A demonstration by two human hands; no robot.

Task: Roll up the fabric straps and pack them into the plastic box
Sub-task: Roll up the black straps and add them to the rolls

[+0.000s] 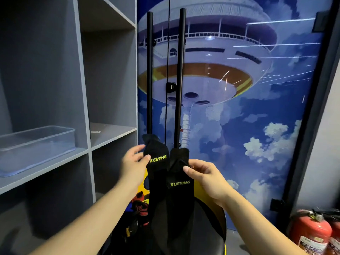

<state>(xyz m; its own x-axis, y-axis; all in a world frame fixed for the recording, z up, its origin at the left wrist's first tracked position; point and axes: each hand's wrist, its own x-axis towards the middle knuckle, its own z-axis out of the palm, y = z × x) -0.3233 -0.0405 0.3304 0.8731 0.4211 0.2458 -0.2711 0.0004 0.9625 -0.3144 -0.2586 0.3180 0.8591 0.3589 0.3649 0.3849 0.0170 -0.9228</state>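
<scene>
Two black fabric straps with yellow-green "XUEYING" lettering hang side by side in front of me. My left hand (133, 162) pinches the left strap (158, 173) near its top, beside the lettering. My right hand (206, 179) pinches a folded corner of the right strap (179, 192) just above its label. Both straps trail down out of sight between my forearms. The clear plastic box (36, 144) sits on a grey shelf at the left, lidless and with nothing visible inside.
Grey shelving (108, 133) fills the left side. Two black vertical door handles (181, 74) stand on a blue printed door behind the straps. Red fire extinguishers (311, 230) sit at lower right. Red and black items (139, 205) lie below, beside a black and yellow object.
</scene>
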